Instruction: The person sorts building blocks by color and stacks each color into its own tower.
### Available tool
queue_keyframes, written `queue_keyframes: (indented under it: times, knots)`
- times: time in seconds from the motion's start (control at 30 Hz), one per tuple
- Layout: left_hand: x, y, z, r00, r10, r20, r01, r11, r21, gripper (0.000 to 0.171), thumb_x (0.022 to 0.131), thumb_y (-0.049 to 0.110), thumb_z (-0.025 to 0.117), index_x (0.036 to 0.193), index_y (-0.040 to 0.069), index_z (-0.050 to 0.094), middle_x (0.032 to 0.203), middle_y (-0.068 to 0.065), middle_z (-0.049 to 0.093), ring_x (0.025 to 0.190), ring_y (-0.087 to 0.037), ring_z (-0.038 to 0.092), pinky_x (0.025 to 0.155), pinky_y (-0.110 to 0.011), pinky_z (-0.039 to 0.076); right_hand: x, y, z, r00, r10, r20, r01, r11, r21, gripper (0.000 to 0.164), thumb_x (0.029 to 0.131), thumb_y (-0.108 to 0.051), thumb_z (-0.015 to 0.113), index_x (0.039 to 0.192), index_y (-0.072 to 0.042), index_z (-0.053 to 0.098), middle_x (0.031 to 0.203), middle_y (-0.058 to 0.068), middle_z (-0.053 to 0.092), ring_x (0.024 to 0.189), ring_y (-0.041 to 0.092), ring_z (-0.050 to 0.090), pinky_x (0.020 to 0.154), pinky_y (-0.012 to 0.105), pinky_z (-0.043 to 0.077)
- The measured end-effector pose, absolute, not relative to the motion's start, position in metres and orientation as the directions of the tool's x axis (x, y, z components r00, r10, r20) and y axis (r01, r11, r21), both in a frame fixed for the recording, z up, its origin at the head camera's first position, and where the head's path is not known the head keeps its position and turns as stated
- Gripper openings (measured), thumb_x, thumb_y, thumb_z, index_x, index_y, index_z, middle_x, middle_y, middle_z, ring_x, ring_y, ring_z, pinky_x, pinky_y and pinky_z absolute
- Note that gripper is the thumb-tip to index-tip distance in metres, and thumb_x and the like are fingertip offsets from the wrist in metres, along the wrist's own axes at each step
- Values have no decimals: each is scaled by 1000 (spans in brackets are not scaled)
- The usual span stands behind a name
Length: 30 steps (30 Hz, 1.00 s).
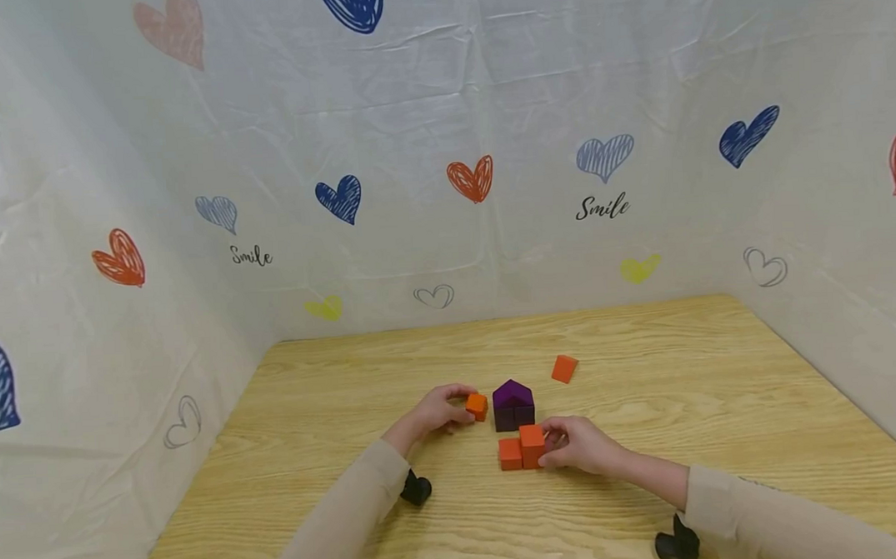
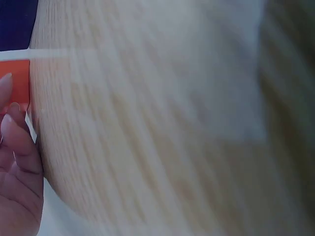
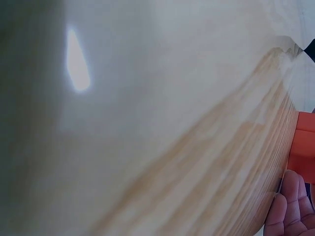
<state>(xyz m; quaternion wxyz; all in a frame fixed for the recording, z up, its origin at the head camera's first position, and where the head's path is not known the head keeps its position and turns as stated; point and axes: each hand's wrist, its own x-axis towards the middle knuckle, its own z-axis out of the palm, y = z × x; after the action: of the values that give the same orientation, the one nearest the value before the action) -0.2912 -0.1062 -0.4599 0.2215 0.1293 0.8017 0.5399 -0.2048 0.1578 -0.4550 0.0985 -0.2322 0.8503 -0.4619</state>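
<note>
My left hand (image 1: 440, 408) pinches a small orange block (image 1: 477, 407) between thumb and fingers, left of a purple stack. In the left wrist view the fingers (image 2: 19, 142) lie against the orange face. The purple stack (image 1: 514, 417) has a peaked, roof-like piece (image 1: 512, 393) on top of dark square blocks. In front of it, my right hand (image 1: 585, 446) grips a taller orange block (image 1: 532, 447) from its right side. A lower orange block (image 1: 510, 454) sits directly left of that one. The right wrist view shows fingertips (image 3: 291, 184) at an orange block's edge.
One loose orange block (image 1: 564, 369) lies behind and right of the purple stack. Everything rests on a wood-grain table (image 1: 361, 362). A white sheet (image 1: 402, 248) printed with hearts hangs along its back and sides. Black wrist devices (image 1: 415, 488) are worn below both sleeves.
</note>
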Motion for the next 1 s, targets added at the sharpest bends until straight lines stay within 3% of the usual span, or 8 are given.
queue_keyframes:
  times: [0.2, 0.4, 0.6, 0.87, 1.0]
  knots:
    - [-289, -111, -460, -883, 432, -184, 16, 420, 907, 36, 79, 6, 69, 112, 2, 56, 106, -8, 57, 53, -11, 38, 48, -21, 34, -206, 158, -456, -872, -487, 51, -310, 468, -828, 38, 76, -14, 74, 104, 6, 58, 82, 5, 60, 68, 3, 52, 60, 20, 45]
    - [-287, -119, -458, -878, 453, -156, 51, 412, 910, 36, 80, 7, 69, 113, 2, 56, 106, -10, 58, 59, -12, 43, 50, -22, 35, -207, 158, -458, -872, -487, 55, -316, 473, -822, 37, 76, -15, 74, 103, 5, 59, 82, 5, 60, 68, 4, 52, 60, 20, 45]
    - [-284, -125, -453, -889, 431, -156, 45, 420, 906, 36, 81, 12, 69, 114, 4, 56, 105, -9, 58, 54, -13, 39, 47, -24, 32, -207, 159, -457, -871, -489, 55, -314, 466, -827, 36, 76, -15, 74, 102, 4, 59, 82, 5, 61, 68, 4, 53, 60, 20, 45]
    - [-271, -123, -448, -909, 395, -135, 35, 395, 918, 40, 80, 16, 70, 115, 3, 56, 111, -12, 60, 68, -13, 49, 58, -25, 42, -205, 159, -455, -871, -489, 51, -308, 460, -833, 36, 75, -14, 74, 102, 4, 59, 82, 5, 61, 69, 6, 54, 60, 20, 46]
    - [-261, -120, -445, -909, 396, -132, 43, 402, 915, 40, 79, 18, 71, 114, 4, 57, 109, -11, 60, 63, -14, 48, 56, -26, 42, -206, 159, -456, -872, -486, 48, -303, 461, -834, 38, 75, -15, 74, 103, 5, 59, 83, 6, 61, 69, 6, 54, 60, 20, 46]
